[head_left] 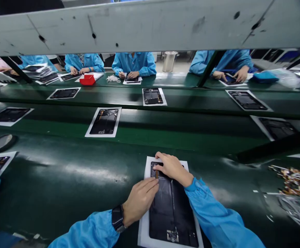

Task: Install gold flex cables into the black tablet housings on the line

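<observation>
An opened tablet (174,206) with a black interior lies on a white sheet (146,227) on the bench in front of me. An orange flex cable (157,174) shows near its upper left corner. My left hand (142,198), a black watch at its wrist, reaches in from the left with fingers pressed together, tips at the lower end of the cable. Whatever is between those tips is hidden. Over the tablet's upper end arches my right hand (172,168). Its thumb and forefinger are apart, with the thumb close to the cable's top.
More tablets on white sheets, such as one tablet (104,121), lie along the green line. Loose flex cables (294,179) are heaped at right. A round black dish (2,143) sits at left. Co-workers in blue sleeves work opposite, near a red box (87,80). A grey beam (150,26) crosses above.
</observation>
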`<state>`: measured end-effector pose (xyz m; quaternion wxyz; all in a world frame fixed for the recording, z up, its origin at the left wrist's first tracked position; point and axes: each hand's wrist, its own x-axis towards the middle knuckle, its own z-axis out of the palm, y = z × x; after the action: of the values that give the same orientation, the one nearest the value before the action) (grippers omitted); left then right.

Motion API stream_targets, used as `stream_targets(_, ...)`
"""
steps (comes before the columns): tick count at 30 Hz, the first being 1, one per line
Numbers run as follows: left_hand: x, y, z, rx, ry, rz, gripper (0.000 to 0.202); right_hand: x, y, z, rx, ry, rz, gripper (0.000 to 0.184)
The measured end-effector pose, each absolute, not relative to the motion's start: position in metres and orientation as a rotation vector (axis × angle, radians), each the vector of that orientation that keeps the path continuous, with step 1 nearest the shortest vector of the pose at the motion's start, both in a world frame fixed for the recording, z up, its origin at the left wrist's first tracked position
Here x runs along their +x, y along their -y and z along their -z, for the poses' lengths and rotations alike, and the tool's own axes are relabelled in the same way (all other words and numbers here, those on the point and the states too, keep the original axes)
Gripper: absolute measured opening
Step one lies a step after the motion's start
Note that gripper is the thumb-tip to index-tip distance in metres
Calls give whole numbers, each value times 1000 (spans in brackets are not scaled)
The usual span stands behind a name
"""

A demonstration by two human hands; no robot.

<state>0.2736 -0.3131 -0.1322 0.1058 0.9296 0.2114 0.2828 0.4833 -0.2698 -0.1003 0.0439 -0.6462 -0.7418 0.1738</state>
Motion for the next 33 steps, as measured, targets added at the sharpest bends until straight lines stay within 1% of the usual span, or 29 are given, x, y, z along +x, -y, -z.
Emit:
stream_targets(4,270,311,140,2734,-587,-771,26,491,266,107,-1950,2247,-598,35)
stream_targets(14,271,308,135,2811,-559,-649,27,495,260,106,-1924,2189,-701,37)
stream_targets(23,271,308,134,2860,-545,-537,25,496,259,107,-1921,2174,-719,37)
stream_targets(33,271,308,130,2906,-516,-494,26,498,259,110,-1914,2176,-718,38)
